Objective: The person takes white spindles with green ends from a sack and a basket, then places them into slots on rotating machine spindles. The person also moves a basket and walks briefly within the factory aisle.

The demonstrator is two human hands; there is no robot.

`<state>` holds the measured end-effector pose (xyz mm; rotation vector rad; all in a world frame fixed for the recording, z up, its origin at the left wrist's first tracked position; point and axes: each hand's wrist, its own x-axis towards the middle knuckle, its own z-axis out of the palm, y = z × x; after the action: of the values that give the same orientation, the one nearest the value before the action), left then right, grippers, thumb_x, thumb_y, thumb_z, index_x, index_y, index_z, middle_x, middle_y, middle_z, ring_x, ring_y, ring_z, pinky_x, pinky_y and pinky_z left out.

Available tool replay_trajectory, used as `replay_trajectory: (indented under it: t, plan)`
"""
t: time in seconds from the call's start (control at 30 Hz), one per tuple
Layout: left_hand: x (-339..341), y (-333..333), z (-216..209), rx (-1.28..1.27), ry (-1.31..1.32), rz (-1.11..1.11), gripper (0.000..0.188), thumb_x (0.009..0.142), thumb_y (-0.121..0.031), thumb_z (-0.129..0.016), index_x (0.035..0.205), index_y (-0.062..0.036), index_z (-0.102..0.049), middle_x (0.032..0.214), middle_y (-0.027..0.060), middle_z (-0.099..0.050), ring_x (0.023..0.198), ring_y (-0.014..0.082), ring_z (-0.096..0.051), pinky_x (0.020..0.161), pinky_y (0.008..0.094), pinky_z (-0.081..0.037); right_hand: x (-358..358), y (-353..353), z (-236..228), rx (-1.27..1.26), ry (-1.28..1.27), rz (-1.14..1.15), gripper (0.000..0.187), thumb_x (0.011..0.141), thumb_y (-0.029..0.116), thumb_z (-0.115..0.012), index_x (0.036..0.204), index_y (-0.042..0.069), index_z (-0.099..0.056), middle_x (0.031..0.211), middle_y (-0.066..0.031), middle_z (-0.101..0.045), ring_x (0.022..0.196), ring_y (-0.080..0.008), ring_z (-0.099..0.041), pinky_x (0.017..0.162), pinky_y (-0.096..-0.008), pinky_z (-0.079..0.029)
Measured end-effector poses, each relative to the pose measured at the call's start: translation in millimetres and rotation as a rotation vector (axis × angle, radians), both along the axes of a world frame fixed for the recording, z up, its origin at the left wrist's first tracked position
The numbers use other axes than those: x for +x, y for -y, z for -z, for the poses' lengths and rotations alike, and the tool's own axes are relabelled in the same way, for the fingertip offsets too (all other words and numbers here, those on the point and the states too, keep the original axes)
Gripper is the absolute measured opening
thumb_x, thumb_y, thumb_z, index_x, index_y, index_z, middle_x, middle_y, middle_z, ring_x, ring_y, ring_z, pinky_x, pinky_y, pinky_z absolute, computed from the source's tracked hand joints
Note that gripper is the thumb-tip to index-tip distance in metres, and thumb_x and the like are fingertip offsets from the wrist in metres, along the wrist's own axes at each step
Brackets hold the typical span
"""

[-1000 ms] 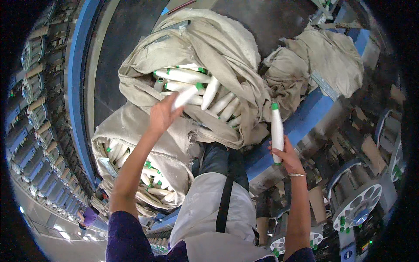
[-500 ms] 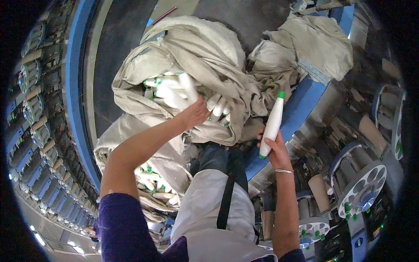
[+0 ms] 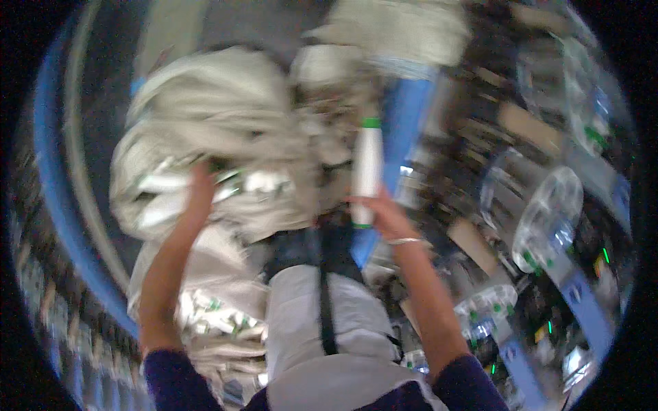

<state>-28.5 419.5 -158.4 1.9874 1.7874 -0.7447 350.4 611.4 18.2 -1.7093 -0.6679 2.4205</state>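
My right hand (image 3: 380,207) is closed round the lower part of a full yarn bobbin (image 3: 369,156), a slim white spindle shape with green ends, held nearly upright. To the left, my left hand (image 3: 201,181) reaches into the mouth of a beige cloth sack (image 3: 216,89). White yarn bobbins (image 3: 269,182) with green tips lie inside, around that hand. Motion blurs its fingers, so I cannot make out whether it grips a bobbin.
A second sack of bobbins (image 3: 212,308) sits nearer me on the left. More beige cloth (image 3: 404,31) lies at the back. Along the right stands a machine with a blue rail (image 3: 406,130), round holed discs (image 3: 548,219) and brown tubes (image 3: 473,246). A blue rail (image 3: 51,171) curves along the left.
The whole view has swung, shifting the sacks leftward and blurring the picture. My left hand has moved deeper to the left among the bobbins. My right hand still holds its bobbin, now more upright.
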Motion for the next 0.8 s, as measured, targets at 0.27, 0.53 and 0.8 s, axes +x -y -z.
replay_trajectory:
  t: [0.27, 0.53, 0.8]
  plan:
    - [-49, -35, -3, -0.241, 0.102, 0.111, 0.045, 0.061, -0.016, -0.076, 0.103, -0.0033, -0.065, 0.121, 0.0148, -0.056, 0.112, 0.0312, -0.053, 0.090, 0.0409, -0.047, -5, 13, -18, 0.173, -0.030, -0.046, 0.070, 0.082, 0.011, -0.066, 0.139, 0.009, -0.026, 0.115, -0.0074, -0.055, 0.101, -0.0166, -0.058, 0.078, -0.0303, -0.050]
    - [-54, -23, -12, -0.408, 0.096, -0.001, 0.050, 0.059, -0.026, -0.077, 0.101, -0.0034, -0.065, 0.120, 0.0138, -0.055, 0.101, 0.0294, -0.060, 0.082, 0.0397, -0.050, 23, -18, -89, -0.117, -0.411, 0.442, 0.076, 0.084, 0.065, -0.039, 0.134, 0.008, -0.033, 0.098, -0.0049, -0.049, 0.073, -0.0130, -0.048, 0.050, -0.0212, -0.043]
    - [2, -55, -163, 0.230, 0.643, -0.178, 0.028, 0.061, -0.012, -0.075, 0.086, -0.0038, -0.066, 0.111, 0.0110, -0.054, 0.098, 0.0300, -0.050, 0.081, 0.0415, -0.044, 35, -41, -108, -0.103, -0.339, 0.327, 0.080, 0.083, 0.071, -0.026, 0.129, 0.007, -0.038, 0.072, -0.0042, -0.045, 0.051, -0.0106, -0.040, 0.039, -0.0216, -0.034]
